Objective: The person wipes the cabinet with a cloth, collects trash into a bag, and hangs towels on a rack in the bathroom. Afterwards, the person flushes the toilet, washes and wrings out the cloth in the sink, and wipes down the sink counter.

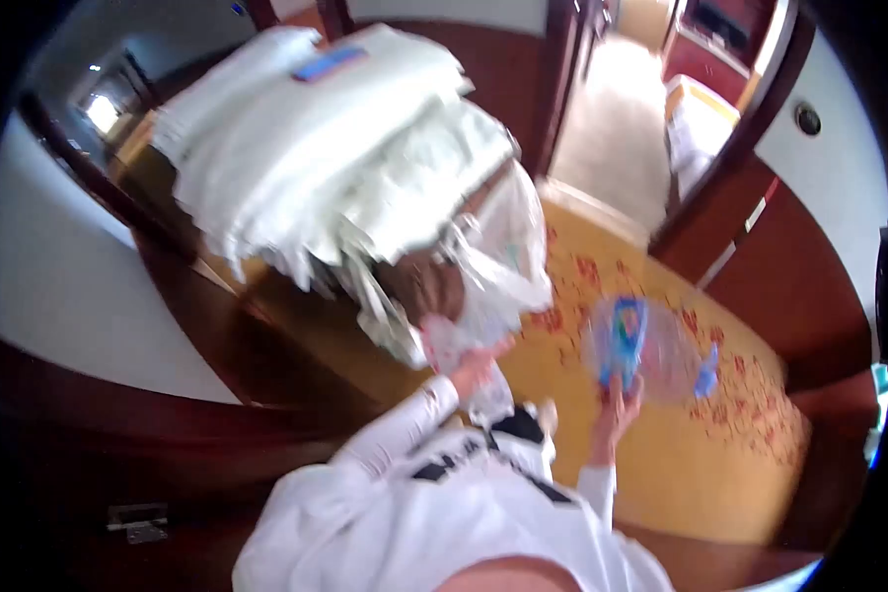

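At the centre, my left hand [476, 371] is closed on thin clear plastic [488, 397] beside a white plastic bag [503, 266] that hangs at the near end of a loaded cart. To the right, my right hand [620, 403] grips a clear plastic bottle [661, 350] with a blue label [626, 335] and a blue cap; it is blurred, and its exact shape is hard to make out. Stacked white linens [306, 138] cover the cart, with a small blue and red packet [329, 64] lying on top.
Patterned yellow carpet [582, 464] spreads beneath and to the right. An open doorway [612, 128] at the top right shows a room with a bed [701, 123]. Walls with dark red panelling [789, 266] curve round both sides.
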`<state>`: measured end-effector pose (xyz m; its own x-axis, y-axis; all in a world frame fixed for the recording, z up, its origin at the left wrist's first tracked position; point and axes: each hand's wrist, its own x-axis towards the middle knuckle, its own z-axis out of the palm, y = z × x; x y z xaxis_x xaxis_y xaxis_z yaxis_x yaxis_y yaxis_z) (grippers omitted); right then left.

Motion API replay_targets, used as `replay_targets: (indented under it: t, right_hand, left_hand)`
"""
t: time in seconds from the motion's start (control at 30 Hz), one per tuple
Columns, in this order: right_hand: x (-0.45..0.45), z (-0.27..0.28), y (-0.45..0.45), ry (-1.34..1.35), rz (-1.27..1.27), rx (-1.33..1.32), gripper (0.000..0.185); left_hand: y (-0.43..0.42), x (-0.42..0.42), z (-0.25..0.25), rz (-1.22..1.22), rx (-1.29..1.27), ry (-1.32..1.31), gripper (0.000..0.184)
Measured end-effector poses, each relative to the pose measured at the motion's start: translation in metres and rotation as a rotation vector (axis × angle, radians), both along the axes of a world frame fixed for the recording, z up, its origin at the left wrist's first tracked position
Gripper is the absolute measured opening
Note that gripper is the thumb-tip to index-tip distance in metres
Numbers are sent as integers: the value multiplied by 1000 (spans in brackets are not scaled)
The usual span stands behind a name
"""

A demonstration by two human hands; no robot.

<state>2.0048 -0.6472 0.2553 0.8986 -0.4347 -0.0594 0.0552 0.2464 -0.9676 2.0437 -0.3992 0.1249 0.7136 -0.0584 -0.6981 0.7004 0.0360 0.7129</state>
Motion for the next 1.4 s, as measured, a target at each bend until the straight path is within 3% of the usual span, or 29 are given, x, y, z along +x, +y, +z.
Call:
replay_targets:
  t: [0.03,0.07,0.1,0.2,0.27,0.33,0.37,0.5,0.57,0.67,0.73,0.8,0.87,0.9,0.93,0.97,1.03,1.1,1.17,1.23,1.3,1.37,1.4]
  right_hand:
    - [17,4,-5,-48,37,-16,16]
    - [35,5,-9,-93,49,-47,17]
    - [58,0,-17,-69,87,-198,21]
    - [129,11,-20,-76,243,-243,25]
    - [192,-14,-29,-35,337,-211,26]
    - [242,-60,-35,-431,300,-801,35]
    - [262,-61,-33,-504,358,-876,34]
    - [312,-18,-9,-287,945,-309,33]
    - [332,-3,8,-250,1139,-204,32]
    - [351,1,35,-202,1346,-108,32]
    - [350,5,56,-148,1475,102,34]
    - [369,-65,67,-166,1516,-160,40]
    - [394,-154,77,-292,1592,-690,47]
    - [395,-152,83,-377,1645,-1012,51]
    - [388,-148,68,-467,1506,-1436,60]
    - [383,-132,61,-283,1453,-1630,62]
    - [391,-128,48,-205,1360,-1703,59]
    - [400,-124,33,-168,1426,-1721,53]
    - [393,-122,19,-321,1404,-1578,45]
    - [372,-97,10,-517,1317,-1253,43]
    - [332,-52,9,-472,1350,-1184,53]
    - [293,-30,12,-418,1438,-1089,78]
    - [272,-19,19,-433,1443,-1105,88]
  left_hand:
    - [10,-6,13,-12,-576,-84,34]
    - [2,3,22,-97,-311,-130,41]
    - [-15,14,73,21,39,100,58]
    - [-25,50,56,123,-30,110,67]
    - [-39,86,60,284,190,-10,64]
    - [-39,121,59,294,123,38,65]
    - [-37,138,60,292,79,59,67]
    - [-32,168,-10,549,273,269,68]
    - [-27,142,-70,425,676,-197,58]
    - [-51,117,17,419,630,-58,49]
    - [-53,100,9,451,552,-1,49]
    - [-58,88,12,538,418,71,48]
    - [-58,74,12,528,464,14,49]
    - [-58,67,12,508,509,-55,50]
    - [-57,63,9,512,509,-52,50]
    - [-56,59,4,547,504,-122,50]
    - [-55,57,17,592,496,-195,49]
    - [-61,60,63,461,503,14,39]
    - [-66,46,59,442,564,-61,31]
    - [-70,35,68,419,625,-140,24]
    - [-73,31,105,317,574,-243,17]
    - [-76,31,142,202,418,-253,13]
    - [-79,33,157,152,310,-391,13]
